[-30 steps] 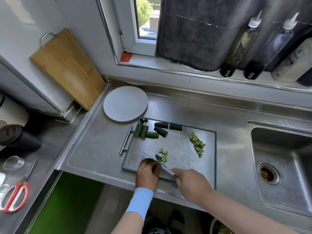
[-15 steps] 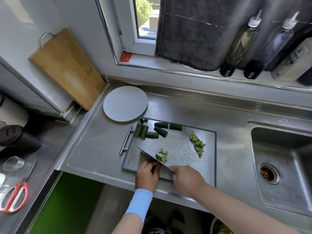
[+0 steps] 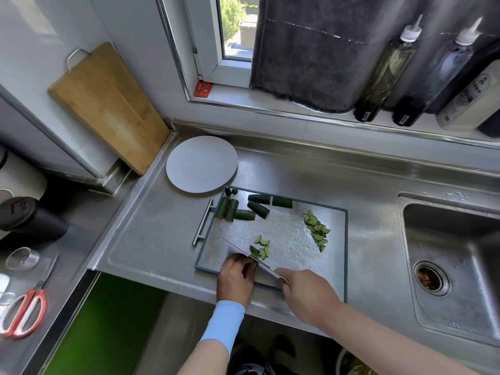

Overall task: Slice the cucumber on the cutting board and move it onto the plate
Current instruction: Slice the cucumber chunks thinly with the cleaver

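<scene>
Right hand gripped the knife, blade down on the cutting board near the table's front edge. Left hand curled around a cucumber piece at the blade. Slices sat toward the board's right side, chunks along its far edge, plate bare.

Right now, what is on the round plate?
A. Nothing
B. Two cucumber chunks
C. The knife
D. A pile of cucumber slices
A: the plate is bare, while the slices and the chunks all lie on the cutting board.
</scene>
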`<action>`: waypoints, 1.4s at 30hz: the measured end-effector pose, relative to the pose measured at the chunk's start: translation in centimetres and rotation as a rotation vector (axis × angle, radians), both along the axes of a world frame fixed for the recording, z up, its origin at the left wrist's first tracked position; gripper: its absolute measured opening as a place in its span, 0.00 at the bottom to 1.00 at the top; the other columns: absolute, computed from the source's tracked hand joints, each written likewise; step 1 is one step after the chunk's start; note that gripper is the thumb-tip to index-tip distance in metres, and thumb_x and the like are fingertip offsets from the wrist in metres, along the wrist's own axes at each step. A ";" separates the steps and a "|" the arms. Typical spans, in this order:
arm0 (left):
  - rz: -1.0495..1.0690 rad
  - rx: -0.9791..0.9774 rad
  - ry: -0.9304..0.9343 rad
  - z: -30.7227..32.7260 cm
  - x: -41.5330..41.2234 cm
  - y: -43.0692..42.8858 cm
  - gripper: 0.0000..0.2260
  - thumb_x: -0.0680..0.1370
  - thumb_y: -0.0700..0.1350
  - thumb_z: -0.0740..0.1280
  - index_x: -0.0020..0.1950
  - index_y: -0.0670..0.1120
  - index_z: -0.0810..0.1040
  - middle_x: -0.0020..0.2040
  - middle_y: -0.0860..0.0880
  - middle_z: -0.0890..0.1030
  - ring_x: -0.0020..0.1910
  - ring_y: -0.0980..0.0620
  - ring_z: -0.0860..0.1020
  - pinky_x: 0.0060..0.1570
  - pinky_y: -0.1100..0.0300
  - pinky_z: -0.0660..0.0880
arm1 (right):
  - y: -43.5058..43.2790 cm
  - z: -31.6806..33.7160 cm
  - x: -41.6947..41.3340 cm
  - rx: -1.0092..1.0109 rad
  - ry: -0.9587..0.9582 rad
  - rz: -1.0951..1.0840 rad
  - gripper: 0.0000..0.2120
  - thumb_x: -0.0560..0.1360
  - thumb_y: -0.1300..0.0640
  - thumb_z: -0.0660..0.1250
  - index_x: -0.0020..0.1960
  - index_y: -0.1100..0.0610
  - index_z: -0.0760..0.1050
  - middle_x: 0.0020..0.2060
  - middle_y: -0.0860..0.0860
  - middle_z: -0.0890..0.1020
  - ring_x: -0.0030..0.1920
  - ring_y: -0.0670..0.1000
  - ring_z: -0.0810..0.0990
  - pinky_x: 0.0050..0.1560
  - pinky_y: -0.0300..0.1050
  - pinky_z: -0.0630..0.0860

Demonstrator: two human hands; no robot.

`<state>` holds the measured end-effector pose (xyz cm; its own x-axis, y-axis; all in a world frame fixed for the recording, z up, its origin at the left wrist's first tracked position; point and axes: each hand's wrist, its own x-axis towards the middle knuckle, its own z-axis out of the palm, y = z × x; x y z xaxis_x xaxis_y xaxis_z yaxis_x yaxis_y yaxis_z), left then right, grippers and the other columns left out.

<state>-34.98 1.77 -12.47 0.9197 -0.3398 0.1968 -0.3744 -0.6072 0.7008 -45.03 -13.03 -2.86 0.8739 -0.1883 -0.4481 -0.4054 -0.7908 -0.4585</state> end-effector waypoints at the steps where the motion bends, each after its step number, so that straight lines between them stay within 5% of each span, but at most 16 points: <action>1: 0.002 0.002 0.000 0.0 0.0 0.0 0.07 0.68 0.35 0.76 0.42 0.45 0.83 0.43 0.48 0.81 0.44 0.53 0.76 0.51 0.72 0.67 | -0.1 0.1 -0.3 -0.003 -0.006 -0.001 0.13 0.82 0.53 0.54 0.59 0.51 0.75 0.42 0.51 0.83 0.44 0.55 0.79 0.46 0.50 0.77; 7: 0.012 0.022 0.022 0.0 0.0 0.0 0.07 0.69 0.36 0.76 0.43 0.46 0.83 0.44 0.48 0.81 0.43 0.51 0.77 0.52 0.74 0.66 | -0.5 0.3 -1.0 -0.018 -0.032 0.018 0.14 0.84 0.52 0.53 0.63 0.51 0.75 0.46 0.51 0.84 0.46 0.55 0.80 0.48 0.50 0.78; 12: 0.019 0.007 0.047 0.0 0.0 0.0 0.06 0.69 0.37 0.76 0.43 0.46 0.84 0.44 0.49 0.81 0.43 0.51 0.78 0.50 0.73 0.67 | -0.1 0.1 -0.4 0.003 -0.011 0.003 0.11 0.83 0.54 0.54 0.54 0.49 0.76 0.37 0.49 0.79 0.40 0.53 0.77 0.41 0.48 0.74; 27: 0.001 0.021 -0.007 -0.5 -0.3 0.1 0.08 0.69 0.35 0.76 0.44 0.45 0.84 0.43 0.47 0.79 0.44 0.49 0.76 0.48 0.67 0.70 | 0.7 -0.5 1.6 0.020 0.010 0.009 0.09 0.80 0.56 0.55 0.42 0.46 0.66 0.31 0.46 0.71 0.37 0.53 0.71 0.31 0.43 0.63; 36: 0.013 0.012 -0.023 -0.1 -0.3 0.2 0.08 0.68 0.34 0.76 0.44 0.44 0.83 0.44 0.46 0.80 0.46 0.51 0.74 0.53 0.71 0.66 | 0.1 0.0 0.1 0.017 -0.023 0.025 0.11 0.83 0.53 0.54 0.56 0.49 0.75 0.39 0.50 0.81 0.40 0.55 0.77 0.44 0.50 0.76; 42: 0.009 0.012 -0.023 -0.3 -0.2 0.3 0.08 0.68 0.34 0.76 0.43 0.44 0.83 0.44 0.46 0.80 0.46 0.52 0.74 0.53 0.70 0.67 | -0.2 0.2 -0.2 0.002 -0.025 0.039 0.14 0.84 0.52 0.53 0.61 0.48 0.76 0.37 0.47 0.78 0.38 0.52 0.75 0.42 0.48 0.75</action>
<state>-35.22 2.03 -12.74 0.9178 -0.3343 0.2141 -0.3851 -0.6187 0.6848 -45.22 -13.21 -2.65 0.8917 -0.1526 -0.4260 -0.3623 -0.8048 -0.4701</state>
